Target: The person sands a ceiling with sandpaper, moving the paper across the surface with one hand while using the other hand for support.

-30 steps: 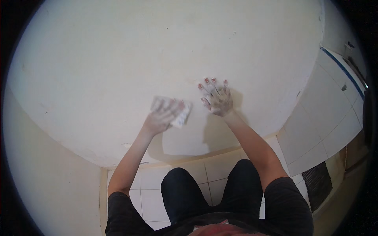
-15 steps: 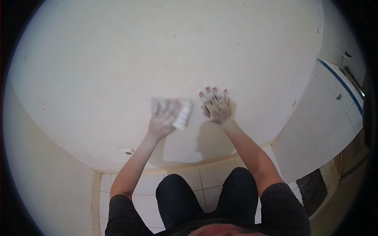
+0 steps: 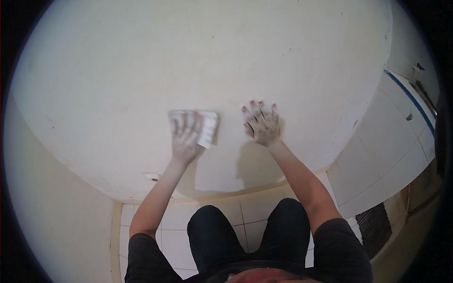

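My left hand (image 3: 187,135) presses a pale sheet of sandpaper (image 3: 209,127) with faint grey marks flat against the off-white wall (image 3: 226,61). The fingers lie over the sheet's left part, slightly blurred, and its right part sticks out beside them. To the right, my right hand (image 3: 265,126) rests on the same wall with its fingers spread and nothing in them. Whitish dust coats both hands. The sheet's underside is hidden against the wall.
A small fitting (image 3: 153,177) sticks out of the wall low on the left. White floor tiles (image 3: 177,236) lie below, around my knees. On the right stands a tiled ledge (image 3: 377,146) with a blue edge strip (image 3: 413,101), and a dark ridged patch (image 3: 374,223) lies below it.
My left hand has slid left and slightly up along the wall with the sandpaper. My right hand stays in place on the wall, while the view has shifted slightly.
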A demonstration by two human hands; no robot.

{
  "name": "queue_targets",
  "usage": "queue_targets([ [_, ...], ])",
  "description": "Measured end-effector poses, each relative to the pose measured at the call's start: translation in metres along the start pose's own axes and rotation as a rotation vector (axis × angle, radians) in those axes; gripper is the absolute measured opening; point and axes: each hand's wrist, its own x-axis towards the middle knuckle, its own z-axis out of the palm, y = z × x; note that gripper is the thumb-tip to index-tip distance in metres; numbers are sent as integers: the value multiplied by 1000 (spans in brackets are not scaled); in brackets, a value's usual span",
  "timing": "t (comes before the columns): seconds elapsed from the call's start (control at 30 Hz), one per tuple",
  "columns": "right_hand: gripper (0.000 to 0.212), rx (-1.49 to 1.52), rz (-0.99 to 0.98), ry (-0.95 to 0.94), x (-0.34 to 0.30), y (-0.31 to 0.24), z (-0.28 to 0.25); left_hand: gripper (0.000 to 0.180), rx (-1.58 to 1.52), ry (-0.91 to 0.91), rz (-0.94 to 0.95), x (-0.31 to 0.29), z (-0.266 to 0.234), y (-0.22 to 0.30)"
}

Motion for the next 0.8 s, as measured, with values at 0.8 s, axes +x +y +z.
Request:
queue_targets([
  [0.8,46,-40,1,15,-2,2,6,62,-131,-215,369,9,2,6],
])
